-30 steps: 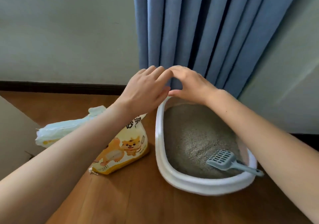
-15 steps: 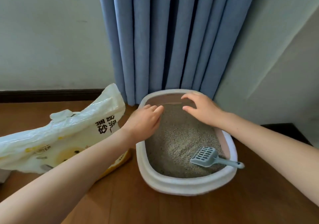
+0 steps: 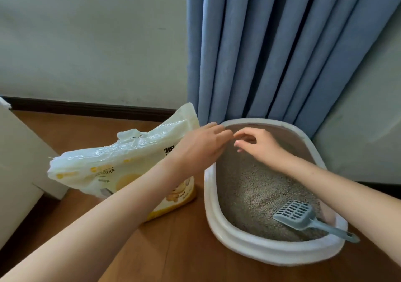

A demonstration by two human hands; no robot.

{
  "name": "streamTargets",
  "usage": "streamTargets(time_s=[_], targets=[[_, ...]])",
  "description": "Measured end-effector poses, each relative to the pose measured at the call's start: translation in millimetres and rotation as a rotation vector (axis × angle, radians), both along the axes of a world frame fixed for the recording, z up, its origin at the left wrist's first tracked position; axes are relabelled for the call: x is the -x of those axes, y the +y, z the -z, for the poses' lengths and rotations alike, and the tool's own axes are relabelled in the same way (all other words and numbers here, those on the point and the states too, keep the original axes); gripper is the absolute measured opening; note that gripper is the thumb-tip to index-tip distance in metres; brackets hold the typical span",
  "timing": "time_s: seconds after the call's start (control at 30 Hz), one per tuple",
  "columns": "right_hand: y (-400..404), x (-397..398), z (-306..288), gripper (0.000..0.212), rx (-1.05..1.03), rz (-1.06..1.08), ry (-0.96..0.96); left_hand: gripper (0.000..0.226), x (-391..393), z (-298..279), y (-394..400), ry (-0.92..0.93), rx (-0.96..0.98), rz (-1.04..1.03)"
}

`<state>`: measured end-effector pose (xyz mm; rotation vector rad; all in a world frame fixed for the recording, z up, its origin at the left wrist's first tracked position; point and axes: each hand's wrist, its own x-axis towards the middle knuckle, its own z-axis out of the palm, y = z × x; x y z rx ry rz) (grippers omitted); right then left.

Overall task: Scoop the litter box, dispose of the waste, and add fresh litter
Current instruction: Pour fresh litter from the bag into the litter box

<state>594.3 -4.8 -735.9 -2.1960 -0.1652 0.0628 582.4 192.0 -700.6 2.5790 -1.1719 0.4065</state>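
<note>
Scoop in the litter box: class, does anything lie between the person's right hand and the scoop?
Nothing visible does. The right hand hovers over the far end of the litter box; the scoop lies at the near end, its handle on the rim. Only open litter lies between them. The left hand is off to the side.

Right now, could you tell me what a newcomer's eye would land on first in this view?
Probably the two bare hands, left hand and right hand, meeting over the far end of the white litter box beside the blue curtain. Next, the grey scoop lying in the litter at its near right, and the yellow litter bag leaning at left.
</note>
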Motion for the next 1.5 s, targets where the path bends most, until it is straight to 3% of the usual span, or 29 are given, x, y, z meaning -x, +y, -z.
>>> streamTargets(time_s=[0.1,0.2,0.27,0.37,0.47,0.57,0.73,0.83,0.93,1.13,1.3,1.4,1.5], targets=[[21,-3,-14,0.016,-0.235,-0.026,0.052,0.008,-8,-34,16,-0.054,0.244,-0.078],[38,-7,-24,0.021,-0.294,-0.128,0.070,0.015,-16,-53,35,-0.024,0.270,-0.236],[47,-9,-27,0.023,-0.295,-0.178,0.082,0.041,-22,-56,52,0.150,0.195,-0.415],[56,-7,-27,0.032,-0.270,-0.215,0.100,0.084,-28,-53,77,0.647,0.070,-0.627],[63,-5,-26,0.040,-0.229,-0.257,0.084,0.070,-30,-41,86,0.801,-0.008,-0.558],[69,-4,-24,0.032,-0.212,-0.255,0.055,0.041,-27,-31,82,0.778,-0.002,-0.494],[75,-4,-27,0.014,-0.292,-0.236,0.067,0.026,-21,-30,76,0.724,0.068,-0.425],[76,-7,-37,0.011,-0.363,-0.170,0.042,0.025,-22,-33,70,0.613,0.170,-0.440],[79,-7,-40,0.010,-0.347,-0.129,0.008,0.027,-21,-35,67,0.542,0.155,-0.437],[79,-8,-34,0.014,-0.281,-0.060,-0.055,0.028,-22,-69,100,0.753,-0.043,-0.527],[80,-9,-43,0.013,-0.286,-0.138,-0.024,0.017,-20,-73,108,0.525,0.046,-0.516],[81,-12,-64,0.031,-0.331,-0.255,-0.015,0.025,-19,-78,104,0.390,0.112,-0.507],[91,-16,-82,0.024,-0.281,-0.227,-0.133,0.025,-16,-83,99,0.293,0.045,-0.519]])
